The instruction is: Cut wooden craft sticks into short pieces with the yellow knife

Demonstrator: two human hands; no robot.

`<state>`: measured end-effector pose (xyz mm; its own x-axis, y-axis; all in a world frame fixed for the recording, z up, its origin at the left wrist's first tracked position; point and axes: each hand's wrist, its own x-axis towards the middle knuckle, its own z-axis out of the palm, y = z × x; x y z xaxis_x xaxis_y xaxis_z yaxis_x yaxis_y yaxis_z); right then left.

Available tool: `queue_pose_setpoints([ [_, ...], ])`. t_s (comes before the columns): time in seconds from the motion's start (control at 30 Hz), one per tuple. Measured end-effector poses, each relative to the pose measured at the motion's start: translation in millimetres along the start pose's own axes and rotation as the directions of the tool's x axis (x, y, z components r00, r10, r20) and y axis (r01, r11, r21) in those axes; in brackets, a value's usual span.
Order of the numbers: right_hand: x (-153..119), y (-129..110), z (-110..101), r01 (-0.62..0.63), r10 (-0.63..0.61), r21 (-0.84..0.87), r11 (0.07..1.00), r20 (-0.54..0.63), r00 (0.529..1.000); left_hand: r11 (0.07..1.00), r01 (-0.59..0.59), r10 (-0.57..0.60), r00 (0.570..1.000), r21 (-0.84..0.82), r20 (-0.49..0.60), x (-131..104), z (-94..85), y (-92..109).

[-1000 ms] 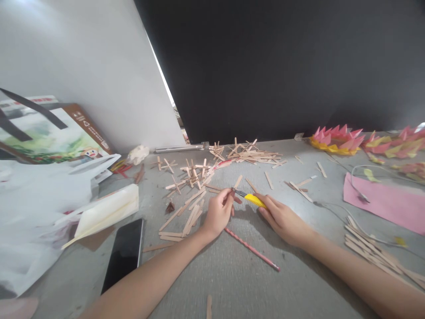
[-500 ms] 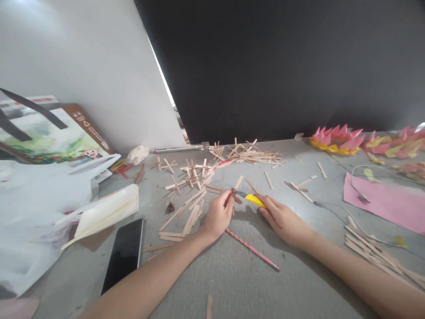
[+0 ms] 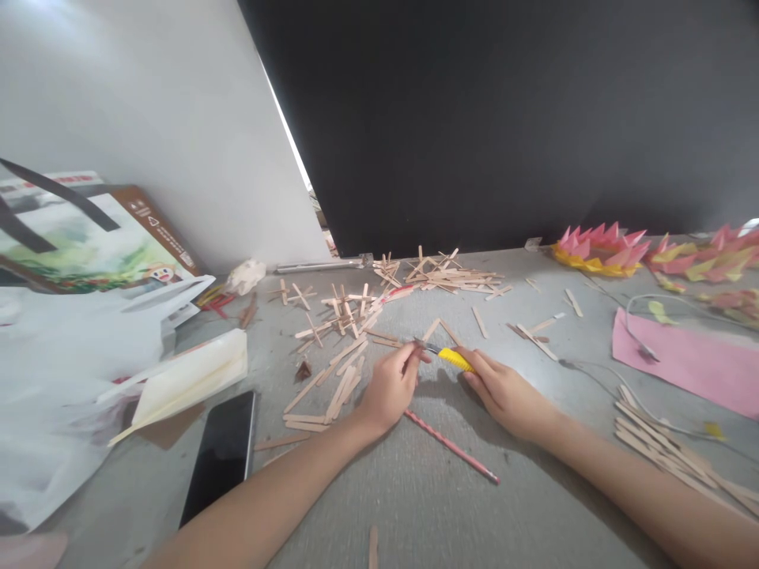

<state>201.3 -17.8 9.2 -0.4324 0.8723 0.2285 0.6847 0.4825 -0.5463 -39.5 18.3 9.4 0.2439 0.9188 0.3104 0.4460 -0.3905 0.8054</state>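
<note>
My right hand (image 3: 504, 395) is closed round the yellow handle of a cutter (image 3: 455, 359), whose metal blade points left to the fingertips of my left hand (image 3: 391, 387). The fingers of my left hand are pinched together at the blade's tip; a small wooden piece seems to be between them, too small to make out. A pink pencil (image 3: 454, 447) lies on the grey table (image 3: 439, 521), its upper end by my left hand. Just beyond the hands are loose wooden sticks (image 3: 431, 330), and more sticks (image 3: 344, 387) lie to the left.
A black phone (image 3: 220, 450) and a white plastic bag (image 3: 71, 363) are at the left. Crossed sticks (image 3: 456, 276) are heaped at the back. On the right are pink paper (image 3: 681, 356), a white cable (image 3: 640, 411), a stick pile (image 3: 658, 446) and a pink-yellow paper flower (image 3: 602, 251).
The cutter's blade and my left fingertips have shifted very slightly. A stick beyond my hands has tilted to the right, its top now nearer the neighbouring stick.
</note>
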Motion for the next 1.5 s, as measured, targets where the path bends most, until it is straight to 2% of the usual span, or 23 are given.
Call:
queue_pose_setpoints([
  [0.13,-0.2,-0.9,-0.7,-0.005,0.005,0.0,1.0,0.01,1.0,0.999,-0.026,0.026,1.0,0.043,0.001,-1.8,0.3,0.4],
  [0.33,0.7,-1.6,-2.3,-0.001,0.001,0.022,1.0,0.009,1.0,1.0,-0.03,0.031,0.996,0.003,-0.08,-0.5,-0.5,-0.9],
  [0.47,0.1,-1.2,-2.1,0.005,-0.005,0.026,1.0,0.01,1.0,0.991,-0.114,0.118,0.992,0.076,-0.038,-2.1,-0.2,-3.4],
  [0.67,0.0,-1.8,-1.5,0.006,-0.007,0.042,0.999,0.021,1.0,0.995,-0.092,0.095,0.992,0.035,-0.087,-3.6,0.8,-3.5],
  [0.87,-0.5,-0.8,-1.5,0.003,-0.004,0.031,1.0,0.02,1.0,0.977,-0.185,0.191,0.981,0.102,-0.046,-3.9,-0.2,-3.1],
  [1.03,-0.2,-1.3,-1.8,0.008,-0.009,0.031,0.999,0.013,1.0,0.992,-0.113,0.118,0.988,0.048,-0.097,-4.1,-0.7,-1.3],
  [1.23,-0.8,-1.0,-1.2,0.014,-0.014,0.01,1.0,0.009,1.0,0.972,-0.209,0.217,0.974,0.103,-0.068,-4.1,-0.3,-3.4],
  [1.4,0.4,0.2,0.8,0.005,-0.005,0.002,1.0,0.0,1.0,0.992,-0.114,0.119,0.989,0.061,-0.086,-3.1,-0.2,-2.2],
  [1.5,0.8,-0.3,0.8,0.006,-0.006,0.011,1.0,0.002,1.0,0.993,-0.109,0.113,0.987,0.049,-0.111,-3.0,-0.5,-1.8],
])
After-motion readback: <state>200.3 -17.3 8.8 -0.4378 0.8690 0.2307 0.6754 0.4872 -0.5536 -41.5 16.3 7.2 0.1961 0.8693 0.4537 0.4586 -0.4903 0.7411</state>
